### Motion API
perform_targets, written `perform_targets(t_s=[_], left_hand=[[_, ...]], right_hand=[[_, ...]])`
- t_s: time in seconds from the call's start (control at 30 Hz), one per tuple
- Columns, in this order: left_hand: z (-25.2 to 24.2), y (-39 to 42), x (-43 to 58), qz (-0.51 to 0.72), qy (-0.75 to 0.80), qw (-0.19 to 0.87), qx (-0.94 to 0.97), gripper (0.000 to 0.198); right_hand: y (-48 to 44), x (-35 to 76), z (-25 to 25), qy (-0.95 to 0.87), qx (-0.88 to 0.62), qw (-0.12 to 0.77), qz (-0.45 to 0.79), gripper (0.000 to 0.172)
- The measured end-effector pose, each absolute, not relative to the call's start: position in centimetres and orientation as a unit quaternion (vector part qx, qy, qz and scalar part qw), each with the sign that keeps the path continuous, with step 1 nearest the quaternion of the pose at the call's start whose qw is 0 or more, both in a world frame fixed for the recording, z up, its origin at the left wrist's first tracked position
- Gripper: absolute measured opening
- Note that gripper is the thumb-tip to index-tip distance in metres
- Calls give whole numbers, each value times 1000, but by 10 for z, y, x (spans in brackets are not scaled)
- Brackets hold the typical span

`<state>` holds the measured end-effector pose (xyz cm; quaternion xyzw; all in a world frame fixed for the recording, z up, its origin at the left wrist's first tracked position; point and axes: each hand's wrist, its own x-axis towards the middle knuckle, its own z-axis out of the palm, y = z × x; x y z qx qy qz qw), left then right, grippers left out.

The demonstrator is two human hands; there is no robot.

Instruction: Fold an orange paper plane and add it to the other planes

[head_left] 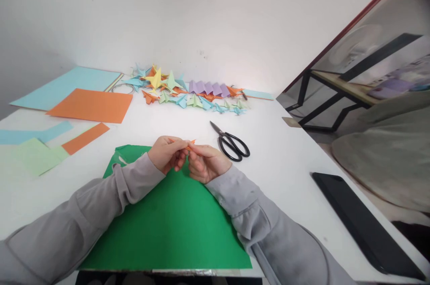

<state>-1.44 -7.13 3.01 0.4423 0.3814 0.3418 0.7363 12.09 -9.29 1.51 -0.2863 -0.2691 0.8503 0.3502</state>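
Observation:
Between my two hands is a small folded piece of orange paper (pixel 192 142), mostly hidden by the fingers. My left hand (pixel 169 153) pinches it from the left, thumb on top and fingers curled under. From the right, my right hand (pixel 208 163) pinches it too, the thumb laid along it. Both hands are held above the far part of a green mat (pixel 164 227). Black-handled scissors (pixel 231 142) lie just beyond my right hand, blades pointing away to the left.
Folded paper stars and shapes (pixel 171 82) line the wall, with a pleated purple paper (pixel 210 88) among them. Orange (pixel 92 106), blue (pixel 67 86) and green sheets (pixel 37 155) lie at left. A black flat object (pixel 363 222) lies along the right edge. Beyond stands a black-framed shelf (pixel 339 86).

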Motion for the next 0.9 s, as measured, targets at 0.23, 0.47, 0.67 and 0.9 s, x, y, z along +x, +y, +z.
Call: perform_targets(t_s=[0.23, 0.47, 0.67, 0.9], left_hand=[[26, -69, -14, 435, 424, 700, 375, 32], [27, -85, -4, 457, 395, 680, 415, 39], [24, -87, -7, 456, 371, 663, 464, 38], [19, -87, -11, 453, 340, 668, 482, 35]], right_hand=[[-89, 121, 13, -230, -340, 421, 809, 51], [-99, 101, 7, -415, -415, 491, 644, 58], [-97, 106, 7, -457, -389, 519, 608, 60], [-98, 103, 13, -445, -374, 538, 611, 59]])
